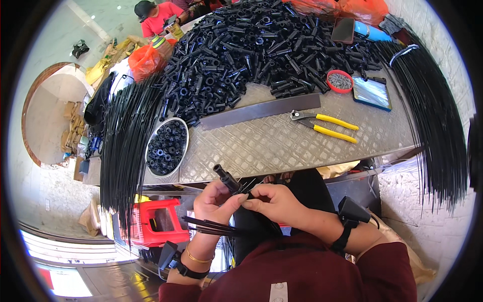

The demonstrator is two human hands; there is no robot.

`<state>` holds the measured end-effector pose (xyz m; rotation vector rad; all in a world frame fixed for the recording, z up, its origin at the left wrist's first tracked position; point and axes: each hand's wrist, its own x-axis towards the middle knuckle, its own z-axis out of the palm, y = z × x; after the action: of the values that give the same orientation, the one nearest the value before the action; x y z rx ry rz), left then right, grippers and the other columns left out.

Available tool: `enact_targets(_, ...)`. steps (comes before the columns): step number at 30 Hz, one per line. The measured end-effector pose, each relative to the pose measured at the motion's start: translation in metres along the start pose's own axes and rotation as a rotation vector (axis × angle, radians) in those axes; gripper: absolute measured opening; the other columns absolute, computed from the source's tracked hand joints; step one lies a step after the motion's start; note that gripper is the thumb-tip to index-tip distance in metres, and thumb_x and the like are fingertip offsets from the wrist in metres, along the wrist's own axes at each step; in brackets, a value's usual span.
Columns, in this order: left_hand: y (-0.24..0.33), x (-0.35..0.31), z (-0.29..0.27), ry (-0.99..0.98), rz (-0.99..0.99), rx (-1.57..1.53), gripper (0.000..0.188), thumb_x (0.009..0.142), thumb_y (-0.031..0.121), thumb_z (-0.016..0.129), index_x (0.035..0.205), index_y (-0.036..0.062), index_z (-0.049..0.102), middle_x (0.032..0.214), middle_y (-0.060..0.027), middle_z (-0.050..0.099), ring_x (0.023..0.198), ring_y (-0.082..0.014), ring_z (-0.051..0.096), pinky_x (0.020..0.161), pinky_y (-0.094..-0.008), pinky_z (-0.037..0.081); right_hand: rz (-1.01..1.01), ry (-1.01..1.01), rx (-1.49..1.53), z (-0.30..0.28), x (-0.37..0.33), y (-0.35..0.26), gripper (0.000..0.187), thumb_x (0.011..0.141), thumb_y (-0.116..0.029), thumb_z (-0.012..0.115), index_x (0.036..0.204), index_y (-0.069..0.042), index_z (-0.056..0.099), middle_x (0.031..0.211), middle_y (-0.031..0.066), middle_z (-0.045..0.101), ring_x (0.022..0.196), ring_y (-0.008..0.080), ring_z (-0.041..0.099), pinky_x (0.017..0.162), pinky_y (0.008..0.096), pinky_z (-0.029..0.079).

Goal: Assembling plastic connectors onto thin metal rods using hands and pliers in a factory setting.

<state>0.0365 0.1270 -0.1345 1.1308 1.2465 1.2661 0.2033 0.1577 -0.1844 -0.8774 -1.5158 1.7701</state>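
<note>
Just past the table's near edge, my left hand is closed around a black plastic tubular part with a stepped, hollow end that tilts up and left. Several thin black rods stick out below that hand, across the wrist. My right hand meets it thumb to thumb, its fingers pinched at the lower end of the tube. What the right fingertips grip is mostly hidden; a few thin strips show between the hands.
Black tubular parts are heaped at the back. A bowl of black rings, metal bar, yellow-handled cutters, red dish and blue tray lie nearer. Rod bundles overhang both sides. A person sits beyond.
</note>
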Motion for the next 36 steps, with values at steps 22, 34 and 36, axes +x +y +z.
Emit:
enact_targets(22,-0.043,0.019,-0.018,-0.012,-0.339,-0.581,0.050,0.089,0.036,0.059,0.118,-0.0034,0.051,0.103,-0.0171,0.060,0.097,-0.0287,0.059,0.087,-0.0364,0.049,0.282,-0.007,0.254,-0.007,0.025,0.006,0.029,0.076,-0.022,0.079,0.081,-0.008,0.054,0.072,-0.0010,0.057,0.062,0.0069,0.053,0.054,0.0215,0.043)
enact_targets(34,-0.039,-0.012,-0.009,0.085,-0.115,-0.029,0.025,0.085,0.002,0.065,0.103,0.0051,0.047,0.086,0.0023,0.051,0.082,-0.0050,0.050,0.070,-0.0207,0.043,-0.079,0.123,-0.095,0.035,0.031,0.033,0.029,0.078,-0.024,0.074,0.082,-0.001,0.057,0.073,0.0067,0.058,0.065,0.0117,0.052,0.061,0.0283,0.045)
enact_targets(36,-0.039,-0.011,-0.016,0.097,-0.073,-0.020,0.024,0.086,0.003,0.064,0.103,0.0053,0.047,0.086,0.0021,0.051,0.080,-0.0053,0.050,0.070,-0.0206,0.043,-0.203,0.103,-0.065,0.037,0.026,0.033,0.024,0.081,-0.021,0.071,0.084,-0.001,0.058,0.076,0.0068,0.058,0.067,0.0117,0.052,0.062,0.0276,0.045)
